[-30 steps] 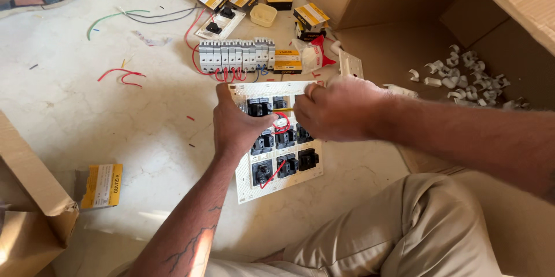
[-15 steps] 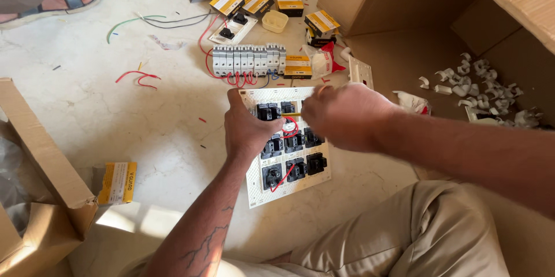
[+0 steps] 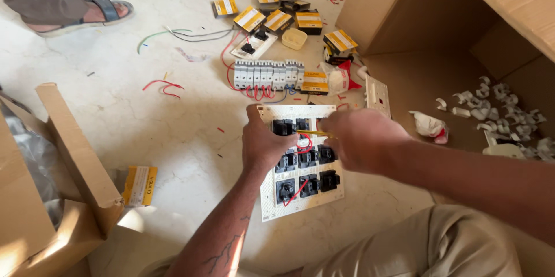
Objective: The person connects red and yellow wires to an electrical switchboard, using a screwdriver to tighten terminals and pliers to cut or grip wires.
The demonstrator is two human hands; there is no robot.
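A white switch plate [image 3: 321,196] lies face down on the floor, with several black switch modules and short red wires on its back. My left hand [image 3: 263,144] presses on the plate's left edge and grips a black module in the top row. My right hand [image 3: 361,138] holds a thin yellow-handled screwdriver [image 3: 312,133] whose tip points left into that top-row module.
A row of white circuit breakers [image 3: 266,73] with red wires lies just beyond the plate. Small yellow-and-black boxes [image 3: 277,20] are scattered behind it. An open cardboard box [image 3: 439,75] with white clips lies at right, another carton [image 3: 63,161] at left. A person's sandalled foot [image 3: 87,14] stands top left.
The view has shifted, so everything sits lower in the picture. My hands stay on the plate's top row; the yellow screwdriver now shows between them.
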